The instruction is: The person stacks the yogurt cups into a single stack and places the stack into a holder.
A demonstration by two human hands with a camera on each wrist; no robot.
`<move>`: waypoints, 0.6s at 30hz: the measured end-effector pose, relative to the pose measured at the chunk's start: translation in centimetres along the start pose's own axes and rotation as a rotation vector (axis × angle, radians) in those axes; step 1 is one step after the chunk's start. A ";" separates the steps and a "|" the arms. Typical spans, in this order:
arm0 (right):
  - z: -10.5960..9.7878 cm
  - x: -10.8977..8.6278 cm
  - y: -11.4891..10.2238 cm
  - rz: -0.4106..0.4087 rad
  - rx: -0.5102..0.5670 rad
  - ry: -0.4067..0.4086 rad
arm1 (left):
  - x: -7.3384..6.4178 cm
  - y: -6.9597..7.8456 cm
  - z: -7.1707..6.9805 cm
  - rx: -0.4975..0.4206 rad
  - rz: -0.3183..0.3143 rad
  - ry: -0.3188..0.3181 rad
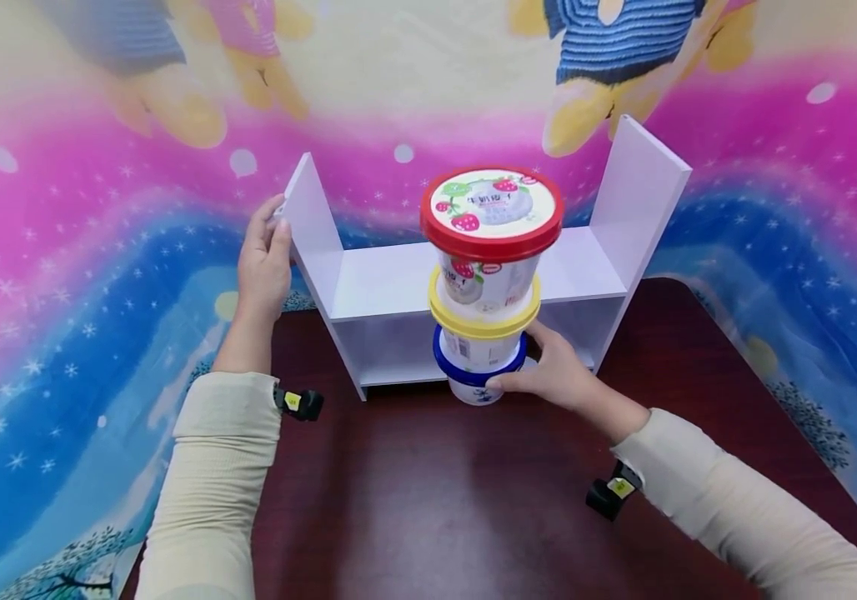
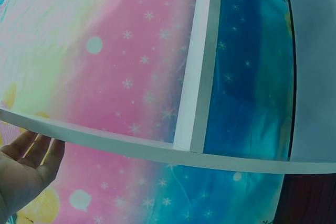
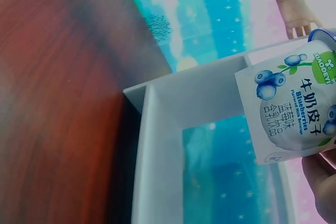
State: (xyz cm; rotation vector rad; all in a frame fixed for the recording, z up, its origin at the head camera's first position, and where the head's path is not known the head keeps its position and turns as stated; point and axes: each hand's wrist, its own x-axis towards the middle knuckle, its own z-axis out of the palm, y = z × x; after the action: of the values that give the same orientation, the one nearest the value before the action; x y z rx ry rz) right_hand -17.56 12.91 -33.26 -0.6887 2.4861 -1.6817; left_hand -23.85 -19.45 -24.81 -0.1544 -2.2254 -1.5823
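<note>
My right hand [image 1: 558, 371] grips the bottom tub [image 1: 476, 392] of a stack of three, with the thumb across its near side. That tub has a blue lid and, in the right wrist view, blueberry pictures on its white label [image 3: 294, 103]. On it stand a yellow-lidded tub [image 1: 479, 350] and, topmost, a larger red-lidded tub [image 1: 492, 208] with strawberries. The stack is held up in front of a white shelf [image 1: 383, 279]. My left hand [image 1: 263, 262] touches the upper front of the shelf's left side panel [image 1: 316, 225]; the left wrist view shows its fingers [image 2: 52, 158] against the panel's edge.
The shelf has two tall side panels and two levels, and stands on a dark red-brown table [image 1: 428, 500]. Behind and around hangs a pink and blue patterned cloth [image 1: 98, 275]. A small black camera [image 1: 301, 404] is strapped at each wrist.
</note>
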 end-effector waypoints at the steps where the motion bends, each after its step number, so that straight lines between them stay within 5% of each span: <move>1: -0.1 0.1 -0.2 0.008 -0.007 0.002 | 0.2 -0.3 -0.1 -0.004 0.000 -0.002; 18: -2.2 2.7 -3.3 0.065 0.036 -0.033 | 1.0 -1.6 -0.3 -0.010 -0.022 -0.002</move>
State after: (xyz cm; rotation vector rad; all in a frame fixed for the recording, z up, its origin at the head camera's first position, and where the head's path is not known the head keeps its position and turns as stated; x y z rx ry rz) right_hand -19.50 12.73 -28.92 -0.6204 2.4225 -1.6750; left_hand -25.16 -20.39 -25.75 -0.1353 -2.2279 -1.6061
